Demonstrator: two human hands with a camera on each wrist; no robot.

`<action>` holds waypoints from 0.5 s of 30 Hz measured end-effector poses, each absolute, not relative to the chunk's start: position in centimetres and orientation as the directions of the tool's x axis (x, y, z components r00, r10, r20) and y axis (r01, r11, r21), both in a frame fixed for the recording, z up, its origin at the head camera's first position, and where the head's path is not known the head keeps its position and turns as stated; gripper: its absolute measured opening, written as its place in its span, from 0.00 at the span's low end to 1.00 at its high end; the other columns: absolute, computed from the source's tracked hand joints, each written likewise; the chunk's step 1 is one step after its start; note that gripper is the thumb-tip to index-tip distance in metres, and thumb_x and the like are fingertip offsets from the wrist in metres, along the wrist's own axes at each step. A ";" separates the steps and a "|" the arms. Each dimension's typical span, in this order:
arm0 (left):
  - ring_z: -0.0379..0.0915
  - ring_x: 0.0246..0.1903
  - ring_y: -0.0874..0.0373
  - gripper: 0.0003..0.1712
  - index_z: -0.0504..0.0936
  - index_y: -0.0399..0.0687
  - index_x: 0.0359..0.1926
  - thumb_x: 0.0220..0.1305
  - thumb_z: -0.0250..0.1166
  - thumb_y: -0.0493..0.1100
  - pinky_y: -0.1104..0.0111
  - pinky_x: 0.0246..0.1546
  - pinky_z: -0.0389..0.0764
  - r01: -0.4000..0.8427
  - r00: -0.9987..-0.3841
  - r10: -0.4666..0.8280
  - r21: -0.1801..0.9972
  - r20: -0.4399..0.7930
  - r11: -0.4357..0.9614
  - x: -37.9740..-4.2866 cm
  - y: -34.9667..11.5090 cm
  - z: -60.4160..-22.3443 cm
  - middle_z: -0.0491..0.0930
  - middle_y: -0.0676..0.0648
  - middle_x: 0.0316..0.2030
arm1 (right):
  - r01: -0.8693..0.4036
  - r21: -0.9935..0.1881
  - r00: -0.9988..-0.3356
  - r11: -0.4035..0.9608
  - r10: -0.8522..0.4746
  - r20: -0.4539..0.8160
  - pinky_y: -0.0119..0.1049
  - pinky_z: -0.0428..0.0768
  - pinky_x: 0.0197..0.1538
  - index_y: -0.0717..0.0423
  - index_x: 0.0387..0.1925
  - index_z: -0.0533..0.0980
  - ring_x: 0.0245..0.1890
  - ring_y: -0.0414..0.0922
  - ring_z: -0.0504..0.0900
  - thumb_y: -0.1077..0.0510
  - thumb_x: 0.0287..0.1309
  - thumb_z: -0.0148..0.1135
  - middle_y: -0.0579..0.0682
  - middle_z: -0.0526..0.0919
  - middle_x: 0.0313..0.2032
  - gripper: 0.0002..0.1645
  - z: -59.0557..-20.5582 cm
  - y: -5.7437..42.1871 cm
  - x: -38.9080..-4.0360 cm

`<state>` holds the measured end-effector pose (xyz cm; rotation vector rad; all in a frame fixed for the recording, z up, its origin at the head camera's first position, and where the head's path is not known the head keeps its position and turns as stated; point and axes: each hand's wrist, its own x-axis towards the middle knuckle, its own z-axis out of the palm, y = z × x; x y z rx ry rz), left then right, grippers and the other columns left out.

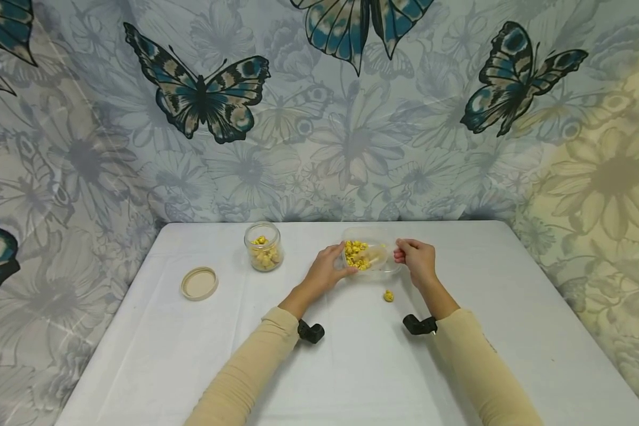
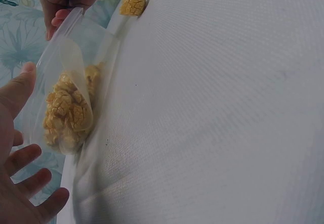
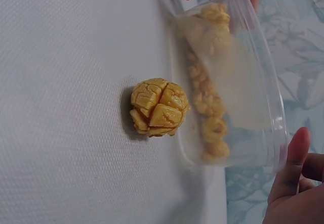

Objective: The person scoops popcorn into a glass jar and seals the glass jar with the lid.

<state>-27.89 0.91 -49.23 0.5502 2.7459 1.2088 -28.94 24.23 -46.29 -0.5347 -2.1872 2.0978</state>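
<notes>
Setting: a makeshift tabletop station, looking more like a staged recording corner than a working kitchen.
Backdrop: a butterfly-and-flower printed curtain (image 1: 319,112) is hanging across the whole upper frame, hiding any walls.
Surface: a table (image 1: 351,367) under a plain white cloth is filling the lower frame.
Props: a small glass jar (image 1: 263,246) and its loose lid (image 1: 199,283) are sitting at centre left.
</notes>
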 end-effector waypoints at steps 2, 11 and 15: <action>0.58 0.70 0.43 0.47 0.57 0.48 0.75 0.62 0.65 0.59 0.53 0.70 0.63 0.287 -0.932 0.358 0.731 0.061 0.620 -27.9 0.9 -49.3 0.64 0.41 0.70 | 0.203 -0.979 -0.938 0.017 0.290 -0.189 0.23 0.81 0.26 0.75 0.56 0.72 0.18 0.31 0.77 0.59 0.69 0.55 0.39 0.78 0.18 0.23 -46.3 24.2 -29.0; 0.58 0.70 0.43 0.47 0.57 0.47 0.75 0.62 0.65 0.58 0.53 0.70 0.65 0.290 -0.929 0.363 0.748 0.070 0.597 -27.9 0.9 -49.4 0.62 0.41 0.71 | 0.197 -0.980 -0.937 0.016 0.297 -0.183 0.23 0.81 0.26 0.74 0.55 0.72 0.17 0.31 0.77 0.59 0.69 0.55 0.39 0.78 0.18 0.21 -46.4 24.2 -29.0; 0.59 0.70 0.43 0.47 0.56 0.47 0.75 0.62 0.65 0.59 0.53 0.69 0.65 0.288 -0.928 0.366 0.747 0.064 0.600 -27.9 0.9 -49.3 0.62 0.41 0.70 | 0.190 -0.982 -0.939 0.015 0.296 -0.177 0.23 0.81 0.26 0.74 0.54 0.72 0.17 0.31 0.77 0.59 0.69 0.55 0.39 0.78 0.17 0.21 -46.4 24.2 -29.0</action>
